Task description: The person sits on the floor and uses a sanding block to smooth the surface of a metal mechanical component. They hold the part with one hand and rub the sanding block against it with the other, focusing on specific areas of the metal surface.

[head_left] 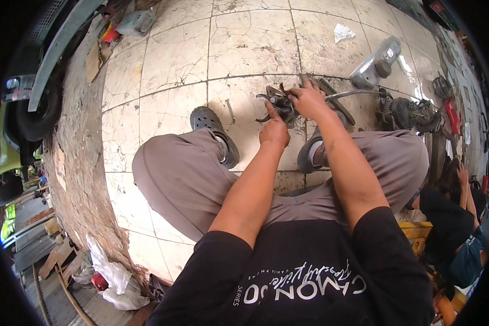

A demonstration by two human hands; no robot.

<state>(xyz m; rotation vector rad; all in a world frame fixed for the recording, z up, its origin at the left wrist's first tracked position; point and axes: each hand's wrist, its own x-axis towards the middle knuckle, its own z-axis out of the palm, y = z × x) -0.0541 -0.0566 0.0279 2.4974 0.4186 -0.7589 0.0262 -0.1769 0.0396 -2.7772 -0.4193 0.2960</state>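
Metal assembly (281, 101) beneath both hands' fingers (273, 112)

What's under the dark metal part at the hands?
Pale floor tiles show around the dark metal part. Whatever lies directly beneath is covered by the part itself; the right hand also blocks some of the right side.

Wht lettering (308, 289) on blk T-shirt (320, 239); smallest line (280, 270) prob. too blurry.
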